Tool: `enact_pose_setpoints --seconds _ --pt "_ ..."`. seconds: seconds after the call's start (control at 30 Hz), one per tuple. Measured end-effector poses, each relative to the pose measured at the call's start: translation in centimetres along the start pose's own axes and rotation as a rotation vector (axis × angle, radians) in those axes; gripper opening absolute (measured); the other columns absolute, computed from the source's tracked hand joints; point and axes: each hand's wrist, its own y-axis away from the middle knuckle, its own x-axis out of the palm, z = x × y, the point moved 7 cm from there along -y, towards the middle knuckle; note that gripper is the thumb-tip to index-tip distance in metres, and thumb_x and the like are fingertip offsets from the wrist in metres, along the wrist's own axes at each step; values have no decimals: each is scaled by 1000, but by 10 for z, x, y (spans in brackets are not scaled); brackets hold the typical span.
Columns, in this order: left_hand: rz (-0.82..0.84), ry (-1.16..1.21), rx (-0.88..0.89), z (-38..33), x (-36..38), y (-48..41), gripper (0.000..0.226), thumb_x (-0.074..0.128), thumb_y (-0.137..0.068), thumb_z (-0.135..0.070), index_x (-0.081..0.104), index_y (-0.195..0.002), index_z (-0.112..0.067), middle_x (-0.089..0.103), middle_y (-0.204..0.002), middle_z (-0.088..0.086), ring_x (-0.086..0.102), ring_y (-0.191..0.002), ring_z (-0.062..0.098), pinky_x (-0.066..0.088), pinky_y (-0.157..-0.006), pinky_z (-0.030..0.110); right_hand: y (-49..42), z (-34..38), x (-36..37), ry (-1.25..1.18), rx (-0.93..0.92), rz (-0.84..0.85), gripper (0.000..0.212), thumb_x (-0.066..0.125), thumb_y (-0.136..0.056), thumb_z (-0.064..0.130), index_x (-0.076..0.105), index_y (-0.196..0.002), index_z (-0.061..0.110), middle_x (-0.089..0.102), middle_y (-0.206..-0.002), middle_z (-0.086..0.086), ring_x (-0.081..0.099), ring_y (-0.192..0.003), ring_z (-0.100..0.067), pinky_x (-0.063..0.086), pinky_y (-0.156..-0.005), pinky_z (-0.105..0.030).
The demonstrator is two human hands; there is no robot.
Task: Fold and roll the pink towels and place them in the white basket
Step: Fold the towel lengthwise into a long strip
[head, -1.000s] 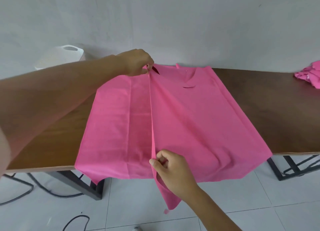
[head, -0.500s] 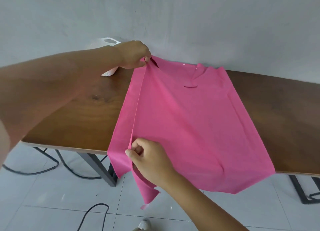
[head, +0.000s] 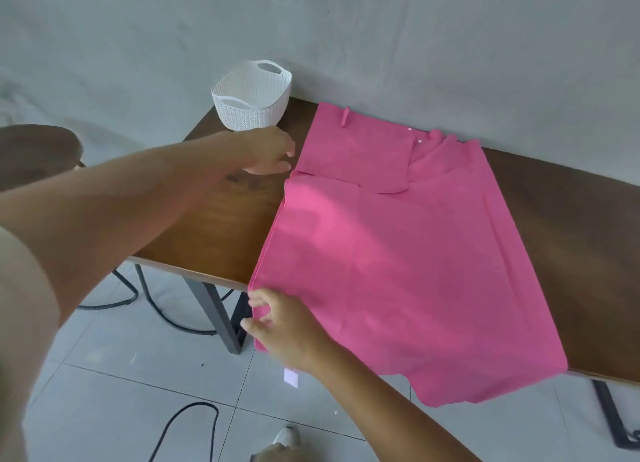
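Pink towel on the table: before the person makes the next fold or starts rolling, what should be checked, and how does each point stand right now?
1. Pink towel has a straight folded left edge: ok.
2. Towel lies wholly on the wooden table: not ok, its near end hangs over the front edge.
3. Far end is smooth: not ok, a flap and creases lie there.
4. White basket stands upright on the table's far left corner: ok.
5. Left hand is free: ok, open beside the towel's far left edge.
6. Right hand grips the near left corner: cannot tell, its fingers touch it.
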Motion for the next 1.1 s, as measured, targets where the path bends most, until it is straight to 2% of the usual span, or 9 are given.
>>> enact_pose_setpoints --seconds 0.1,0.27,0.4,0.57,0.67,0.77,0.87,1.03,1.1 --pt "22 4 -19 4 18 19 43 55 -101 -38 61 -133 -9 56 -140 10 51 -128 29 43 -107 46 3 -8 -6 -9 2 -29 44 57 -97 35 54 -139 23 63 -135 5 63 -111 -12 52 -99 -37" --pt "28 20 -14 10 46 31 41 56 -101 -43 61 -132 -16 57 -135 4 53 -123 22 47 -104 41 13 -23 -32 -1 -4 -81 35 56 -99 31 58 -134 25 63 -129 14 62 -103 -3 53 -95 -31" --pt "0 78 22 2 57 29 39 58 -101 -38 61 -132 -16 56 -133 2 54 -120 20 47 -102 35 23 -39 -65 33 14 -149 33 58 -99 30 59 -131 26 63 -123 17 64 -93 0 48 -81 -14" --pt "-97 131 35 -16 54 14 38 60 -99 -32 60 -133 -14 55 -129 4 55 -115 23 48 -99 40 40 -63 -110 89 45 -224 30 60 -98 28 62 -128 24 66 -120 15 64 -94 -1 49 -87 -19" --pt "-189 148 51 -31 51 0 35 62 -97 -26 61 -128 -10 54 -129 8 55 -113 28 47 -99 43 50 -81 -137 107 53 -275 28 62 -98 28 64 -126 24 67 -116 18 63 -96 3 48 -88 -16" --pt "-202 192 82 -53 51 -17 33 63 -97 -26 63 -124 -8 55 -127 11 58 -110 30 45 -100 41 58 -101 -165 113 64 -317 24 62 -98 28 65 -122 27 67 -112 21 61 -98 6 47 -86 -11" --pt "-180 212 73 -75 58 -38 36 60 -98 -32 61 -128 -12 53 -132 8 55 -117 30 46 -101 44 62 -122 -194 105 83 -351 22 63 -98 25 66 -119 28 67 -110 21 60 -99 7 45 -86 -9" --pt "-159 245 123 -127 72 -77 41 62 -98 -30 60 -135 -13 52 -141 10 48 -131 28 27 -115 33 60 -157 -237 83 109 -398 23 62 -98 24 66 -120 29 67 -109 21 61 -99 7 46 -88 -11" --pt "-116 217 144 -145 80 -95 41 60 -99 -33 60 -136 -17 49 -146 9 43 -137 27 25 -118 35 59 -168 -249 78 112 -402 22 61 -99 26 65 -121 30 66 -109 22 59 -100 9 45 -88 -9"
